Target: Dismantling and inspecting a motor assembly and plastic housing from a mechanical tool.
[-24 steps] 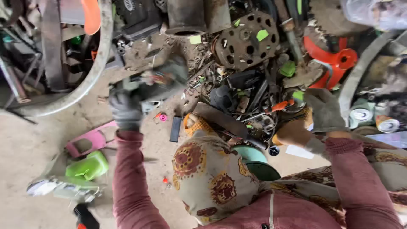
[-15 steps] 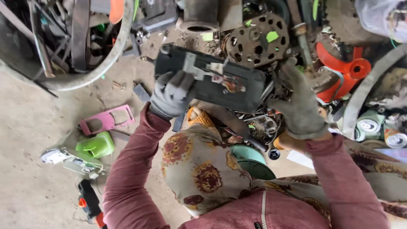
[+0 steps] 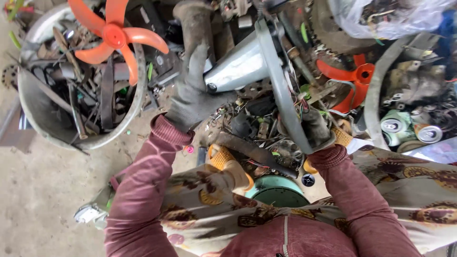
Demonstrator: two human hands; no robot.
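Now both hands grip — left hand (image 3: 193, 97), right hand (image 3: 316, 129) — the grey metal part (image 3: 247, 62).

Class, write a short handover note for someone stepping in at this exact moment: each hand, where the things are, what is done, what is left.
Left hand, gloved, grips the silver cone-shaped housing.
Right hand, gloved, clasps the grey curved band fixed to that housing.
The piece is lifted above the scrap pile; a metal basin of scrap with an orange fan blade sits to the left.
Done: piece raised off the pile.
Left: it has not been set down anywhere.
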